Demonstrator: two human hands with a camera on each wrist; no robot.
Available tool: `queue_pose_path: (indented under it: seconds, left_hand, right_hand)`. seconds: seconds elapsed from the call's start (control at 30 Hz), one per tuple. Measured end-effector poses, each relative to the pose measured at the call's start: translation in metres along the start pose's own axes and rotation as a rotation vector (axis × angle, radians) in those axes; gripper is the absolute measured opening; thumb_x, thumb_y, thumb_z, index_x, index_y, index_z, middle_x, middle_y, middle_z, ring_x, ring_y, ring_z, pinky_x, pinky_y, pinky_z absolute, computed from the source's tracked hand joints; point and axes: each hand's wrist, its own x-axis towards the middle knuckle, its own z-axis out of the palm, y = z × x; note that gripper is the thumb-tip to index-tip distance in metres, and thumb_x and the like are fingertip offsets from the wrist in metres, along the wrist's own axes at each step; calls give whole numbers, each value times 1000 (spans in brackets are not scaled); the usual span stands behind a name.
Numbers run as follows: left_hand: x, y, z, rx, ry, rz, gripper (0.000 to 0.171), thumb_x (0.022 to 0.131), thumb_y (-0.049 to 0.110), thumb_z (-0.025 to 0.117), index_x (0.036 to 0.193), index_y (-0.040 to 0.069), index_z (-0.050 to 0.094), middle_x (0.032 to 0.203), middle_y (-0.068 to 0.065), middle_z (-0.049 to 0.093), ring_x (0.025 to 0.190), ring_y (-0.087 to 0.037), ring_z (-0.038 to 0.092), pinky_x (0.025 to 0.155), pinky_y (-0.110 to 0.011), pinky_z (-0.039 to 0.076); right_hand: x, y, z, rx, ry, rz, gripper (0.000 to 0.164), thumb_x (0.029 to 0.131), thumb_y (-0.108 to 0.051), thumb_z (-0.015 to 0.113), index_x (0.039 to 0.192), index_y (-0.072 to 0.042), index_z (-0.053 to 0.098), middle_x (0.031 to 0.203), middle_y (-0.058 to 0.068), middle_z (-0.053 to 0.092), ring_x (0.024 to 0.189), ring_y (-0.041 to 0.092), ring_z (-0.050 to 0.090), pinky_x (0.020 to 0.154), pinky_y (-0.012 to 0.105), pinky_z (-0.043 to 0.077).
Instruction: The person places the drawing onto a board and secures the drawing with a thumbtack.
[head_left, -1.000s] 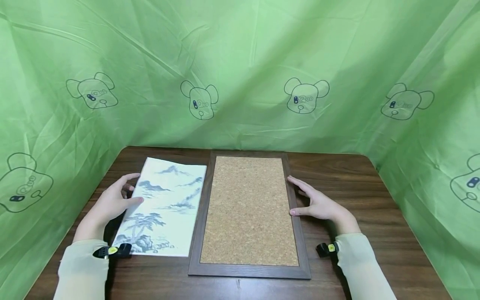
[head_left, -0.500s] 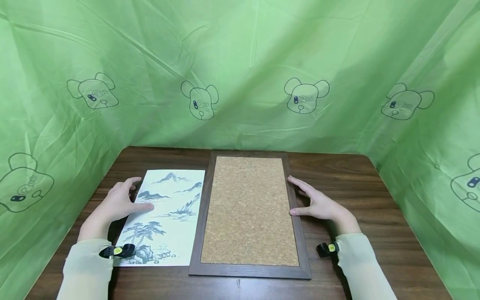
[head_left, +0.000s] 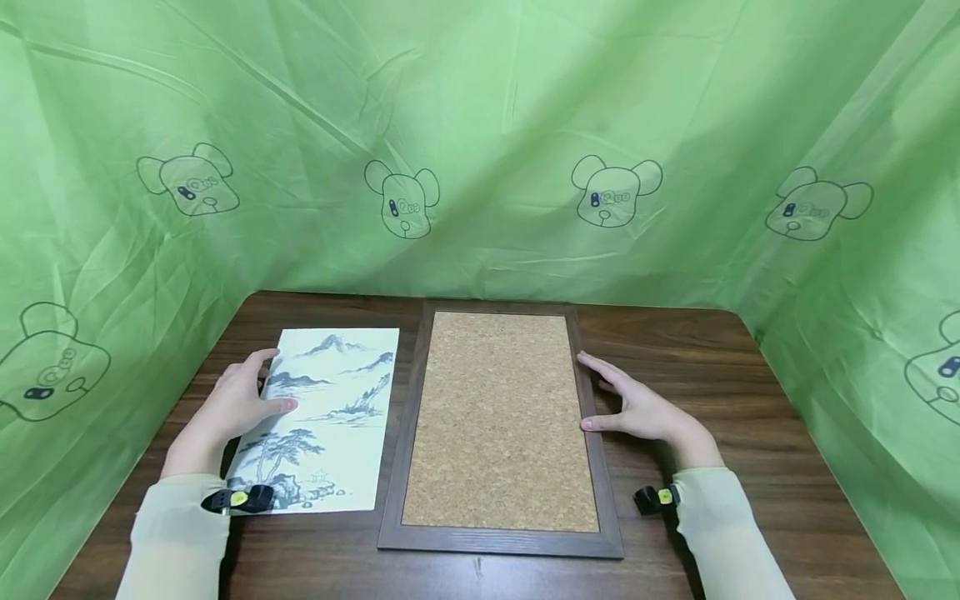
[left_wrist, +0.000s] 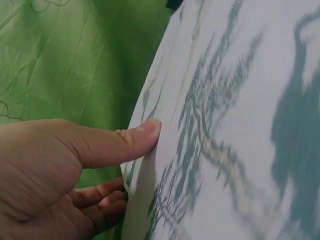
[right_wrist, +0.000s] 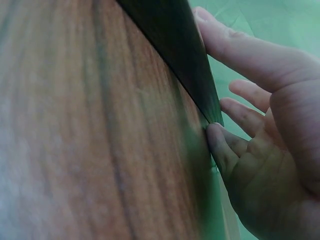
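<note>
One print (head_left: pixel 348 383), just beside the corkboard (head_left: pixel 502 421), is pinched at its left edge by the left hand (head_left: pixel 234 410); the right hand (head_left: pixel 651 410), fingers relaxed, touches the corkboard's right edge.

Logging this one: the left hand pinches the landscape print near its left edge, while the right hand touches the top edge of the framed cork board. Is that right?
Not quite: the right hand touches the right edge of the framed cork board, not the top one, as the head view shows. The left hand does pinch the landscape print near its left edge.
</note>
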Motion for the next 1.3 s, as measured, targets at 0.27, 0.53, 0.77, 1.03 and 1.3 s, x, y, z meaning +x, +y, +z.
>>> queue_pose_path:
  seconds: [0.27,0.53,0.77,1.03,1.3]
  left_hand:
    - [-1,1,4,-62,-23,37,101,94,25,90,170,3,28,131,-34,51,110,-44,50,84,-57,48]
    - [0,-5,10,-99,-16,85,93,94,25,90,167,2,36,134,-35,44,115,-46,45,89,-56,44]
    - [-3,7,4,-12,-46,50,107,92,49,89,169,1,33,163,-45,27,144,-70,21,104,-83,31]
    - [-4,11,2,51,-38,39,118,86,54,93,167,-4,31,160,-46,30,142,-71,23,107,-83,29]
    - [-4,10,2,-73,-43,-3,110,92,34,91,174,5,22,159,-46,26,145,-65,25,107,-84,32]
  right_hand:
    - [0,-1,0,4,1,-1,110,90,-35,94,175,-15,26,181,12,22,164,39,26,127,58,31]
    - [1,-1,0,1,-3,-1,110,90,-35,93,175,-15,26,181,12,21,164,40,24,127,59,30]
    - [0,0,0,-2,-2,-5,110,90,-36,93,175,-15,26,181,12,21,163,41,28,127,59,31]
    - [1,1,-1,1,1,-11,110,90,-36,93,175,-15,27,181,11,22,163,40,28,127,58,31]
    - [0,3,1,-1,-1,-8,110,90,-36,93,175,-15,26,181,11,21,163,40,27,126,58,32]
